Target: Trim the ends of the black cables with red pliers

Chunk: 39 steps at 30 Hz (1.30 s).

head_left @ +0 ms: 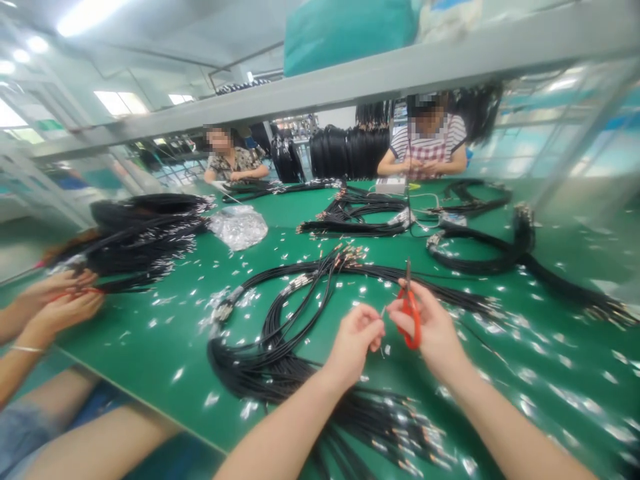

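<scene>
Holding red-handled scissors (411, 313) upright in your right hand (434, 331), fingers closed through the loops, blades pointing to 12 o'clock — that keeps the tips at the cable end you pinch. Your left hand (356, 339) is nearly closed, thumb and forefinger pinched on a thin wire end (383, 311), just beside the blades at 9 o'clock of them; too small and blurred to tell more. Both hands meet above the green worktop (500, 400), raised off the surface so the end sits clear for the blades.

The black cable bundle (280, 347) lies looped at 8 o'clock of your hands, its ends fanned toward 12 o'clock within reach. Silvery scraps (165, 301) litter the worktop around it. A clear plastic bag (238, 227) sits at 11 o'clock, well apart. A co-worker's hands (60, 300) work at 9 o'clock near another bundle (145, 233). Two more people sit at the far edge, 12 o'clock.
</scene>
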Tool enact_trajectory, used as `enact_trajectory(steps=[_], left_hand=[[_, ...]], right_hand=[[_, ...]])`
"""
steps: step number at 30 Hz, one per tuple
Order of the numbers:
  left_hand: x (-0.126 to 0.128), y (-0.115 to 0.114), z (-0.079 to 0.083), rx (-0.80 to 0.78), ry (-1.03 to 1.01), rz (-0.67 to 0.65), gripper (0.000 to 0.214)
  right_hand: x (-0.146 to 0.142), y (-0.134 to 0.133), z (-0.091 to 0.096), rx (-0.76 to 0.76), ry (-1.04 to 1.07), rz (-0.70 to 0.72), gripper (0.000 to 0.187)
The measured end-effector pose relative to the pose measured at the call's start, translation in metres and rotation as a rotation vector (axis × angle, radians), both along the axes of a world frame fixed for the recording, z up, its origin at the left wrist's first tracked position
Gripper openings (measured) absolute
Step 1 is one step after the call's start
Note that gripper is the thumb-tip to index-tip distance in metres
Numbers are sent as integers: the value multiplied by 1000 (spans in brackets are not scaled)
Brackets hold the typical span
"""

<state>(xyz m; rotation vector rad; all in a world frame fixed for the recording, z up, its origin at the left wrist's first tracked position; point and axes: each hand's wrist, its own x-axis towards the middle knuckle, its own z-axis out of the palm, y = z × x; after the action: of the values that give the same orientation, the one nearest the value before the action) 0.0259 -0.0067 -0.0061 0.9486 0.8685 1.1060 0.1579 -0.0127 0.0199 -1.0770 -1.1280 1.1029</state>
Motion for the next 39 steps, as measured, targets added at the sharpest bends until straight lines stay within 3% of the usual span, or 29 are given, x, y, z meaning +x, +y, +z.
enact_trajectory(steps=[7, 13, 24, 32, 39], left_hand=[[-2, 6, -12, -57, -19, 70, 23], [-2, 10, -18, 5, 143, 176, 20], [-3, -3, -17, -58, -115, 9, 21], [-5, 0, -18, -14, 41, 108, 17], [-10, 1, -5, -162, -207, -10, 20]], right_hand=[[-15, 16, -14, 25, -49, -4, 47], [-22, 18, -19, 37, -88, -24, 39], [-15, 15, -17, -103, 165, 139, 38], [-20, 13, -20, 30, -143, -55, 28], [-19, 12, -31, 182, -326, -52, 22]])
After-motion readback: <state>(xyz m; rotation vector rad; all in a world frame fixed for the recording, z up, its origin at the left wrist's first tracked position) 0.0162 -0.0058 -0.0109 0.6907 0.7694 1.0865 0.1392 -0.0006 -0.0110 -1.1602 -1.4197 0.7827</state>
